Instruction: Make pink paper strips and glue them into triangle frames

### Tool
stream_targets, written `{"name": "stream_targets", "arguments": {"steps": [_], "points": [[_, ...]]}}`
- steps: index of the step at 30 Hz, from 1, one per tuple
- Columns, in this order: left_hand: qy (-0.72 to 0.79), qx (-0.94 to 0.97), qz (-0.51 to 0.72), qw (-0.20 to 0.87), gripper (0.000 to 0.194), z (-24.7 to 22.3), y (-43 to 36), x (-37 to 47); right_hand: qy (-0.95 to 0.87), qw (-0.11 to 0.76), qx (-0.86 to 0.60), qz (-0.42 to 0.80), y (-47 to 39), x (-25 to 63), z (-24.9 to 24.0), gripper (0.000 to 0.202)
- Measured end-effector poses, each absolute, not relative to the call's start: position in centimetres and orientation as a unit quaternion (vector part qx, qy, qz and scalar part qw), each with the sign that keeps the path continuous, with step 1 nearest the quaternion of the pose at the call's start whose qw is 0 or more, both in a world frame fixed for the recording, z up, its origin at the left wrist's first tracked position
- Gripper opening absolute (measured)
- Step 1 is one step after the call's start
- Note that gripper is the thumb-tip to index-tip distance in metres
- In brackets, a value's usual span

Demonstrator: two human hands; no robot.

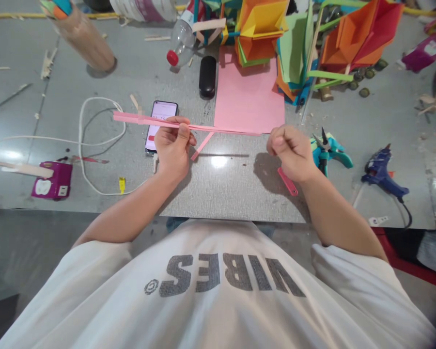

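Observation:
Pinched between the thumb and fingers of my left hand [174, 148] is a bundle of long, thin pink paper strips [129, 118], stretched level above the table. One short strip end slants down beside the fingers. My right hand [292, 150] is curled closed just past the strips' right tip, apart from it; whatever its fingertips hold, if anything, is hidden. Below that hand lies a slim pink-red tool [288, 182], partly covered. A phone [165, 109] lies under the strips at left, and a pink paper sheet [249, 99] is flat behind them.
Folded coloured-paper shapes [263, 22] stand at the back. Pliers [324, 145] and a blue glue gun [381, 169] lie at right. A black case [208, 77], plastic bottle [181, 39] and brown cup [85, 41] are behind. At left, a white cable [80, 140] loops near a purple box [60, 182].

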State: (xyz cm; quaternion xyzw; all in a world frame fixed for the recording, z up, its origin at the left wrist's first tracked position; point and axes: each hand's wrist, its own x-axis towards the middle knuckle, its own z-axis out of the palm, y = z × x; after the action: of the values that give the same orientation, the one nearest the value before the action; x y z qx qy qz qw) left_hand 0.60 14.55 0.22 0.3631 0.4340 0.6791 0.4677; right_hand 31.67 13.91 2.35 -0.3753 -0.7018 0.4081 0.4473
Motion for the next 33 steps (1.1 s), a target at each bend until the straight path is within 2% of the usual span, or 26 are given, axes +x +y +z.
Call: {"name": "stream_targets", "arguments": {"steps": [2, 6, 10, 13, 17, 24, 26, 29, 33], "points": [[0.437, 0.363, 0.683, 0.460, 0.041, 0.2, 14.6, 0.5, -0.716, 0.438, -0.361, 0.407, 14.1, 31.6, 1.9, 0.040], [0.441, 0.363, 0.684, 0.454, 0.043, 0.2, 14.5, 0.5, -0.704, 0.463, -0.379, 0.383, 14.3, 31.4, 1.7, 0.038], [0.430, 0.370, 0.674, 0.473, 0.041, 0.4, 14.1, 0.7, -0.638, 0.503, -0.466, 0.350, 14.2, 31.0, 2.2, 0.058], [0.420, 0.386, 0.657, 0.493, 0.044, 0.2, 13.4, 1.1, -0.601, 0.507, -0.476, 0.393, 13.8, 30.5, 2.6, 0.063], [0.399, 0.438, 0.636, 0.495, 0.053, -0.2, 12.7, 1.6, -0.613, 0.402, -0.457, 0.503, 12.8, 29.7, 3.3, 0.063], [0.393, 0.441, 0.619, 0.518, 0.058, -0.1, 12.8, 1.8, -0.607, 0.259, -0.411, 0.629, 10.9, 28.2, 4.3, 0.046], [0.409, 0.448, 0.587, 0.536, 0.061, 0.1, 12.3, 2.2, -0.578, 0.266, -0.415, 0.650, 10.4, 27.4, 4.0, 0.048], [0.416, 0.498, 0.503, 0.571, 0.065, 0.3, 10.7, 3.4, -0.530, 0.329, -0.433, 0.651, 9.7, 25.9, 3.2, 0.055], [0.415, 0.520, 0.464, 0.585, 0.055, 0.5, 8.7, 5.1, -0.519, 0.364, -0.435, 0.640, 8.7, 24.4, 2.5, 0.055]]}}
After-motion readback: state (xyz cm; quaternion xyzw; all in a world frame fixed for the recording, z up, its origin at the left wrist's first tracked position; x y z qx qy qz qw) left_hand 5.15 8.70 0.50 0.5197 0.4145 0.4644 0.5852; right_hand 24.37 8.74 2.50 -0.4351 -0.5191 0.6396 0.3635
